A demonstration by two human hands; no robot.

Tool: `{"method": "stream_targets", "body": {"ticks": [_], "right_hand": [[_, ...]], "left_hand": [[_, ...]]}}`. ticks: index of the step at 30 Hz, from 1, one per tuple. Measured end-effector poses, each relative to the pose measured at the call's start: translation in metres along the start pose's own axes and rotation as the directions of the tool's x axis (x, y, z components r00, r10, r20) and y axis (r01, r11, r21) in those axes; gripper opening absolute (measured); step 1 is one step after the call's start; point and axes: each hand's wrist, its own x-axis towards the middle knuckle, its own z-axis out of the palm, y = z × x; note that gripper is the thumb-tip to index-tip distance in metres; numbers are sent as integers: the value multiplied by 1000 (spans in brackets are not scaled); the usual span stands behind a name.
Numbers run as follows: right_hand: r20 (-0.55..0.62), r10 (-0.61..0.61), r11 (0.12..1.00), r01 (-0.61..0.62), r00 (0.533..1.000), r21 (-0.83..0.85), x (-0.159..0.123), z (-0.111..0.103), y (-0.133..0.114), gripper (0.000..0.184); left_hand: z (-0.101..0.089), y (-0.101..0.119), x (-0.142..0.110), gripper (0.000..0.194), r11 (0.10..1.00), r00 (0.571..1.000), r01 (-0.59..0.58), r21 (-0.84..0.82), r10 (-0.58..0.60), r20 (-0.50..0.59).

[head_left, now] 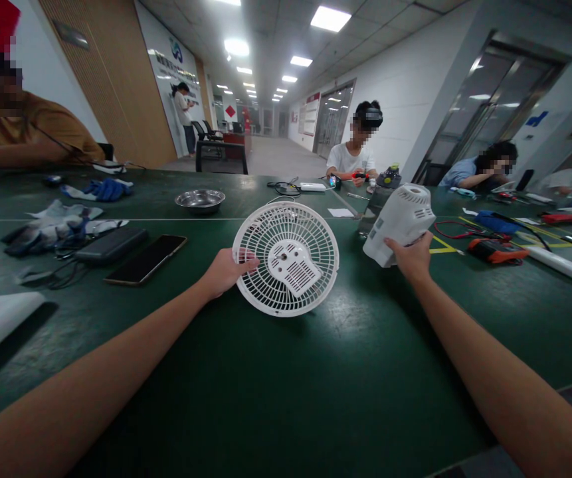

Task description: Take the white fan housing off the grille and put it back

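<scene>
A round white fan grille [288, 239] is tilted up over the green table, its slotted central plate facing me. My left hand [226, 271] grips its left rim, thumb across the bars. To the right, my right hand [412, 255] is wrapped round a white plastic housing [399, 222] with vent slots at its top and side. The housing is held tilted above the table, apart from the grille. Most of the right hand's fingers are hidden behind it.
A green table [286, 385] spans the view. On the left lie a phone [147, 259], a dark case [111, 245] and gloves [51, 226]. A metal bowl [200, 200] stands farther back. A bottle [380, 199] is behind the housing; an orange multimeter [497, 251] lies right. Several people are around.
</scene>
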Motion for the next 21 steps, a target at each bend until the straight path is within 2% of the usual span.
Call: {"method": "stream_targets", "body": {"ticks": [5, 10, 21], "right_hand": [[-85, -66, 993, 74, 994, 97, 3, -3, -5, 79], [-174, -123, 987, 140, 977, 85, 6, -8, -7, 77], [-126, -139, 968, 162, 982, 193, 7, -11, -8, 75]], "left_hand": [[-1, -1, 0, 25, 1000, 1000, -15, -3, 15, 11], [-1, 1, -1, 25, 1000, 1000, -12, 23, 12, 26], [-1, 3, -2, 26, 1000, 1000, 2, -3, -2, 29]]}}
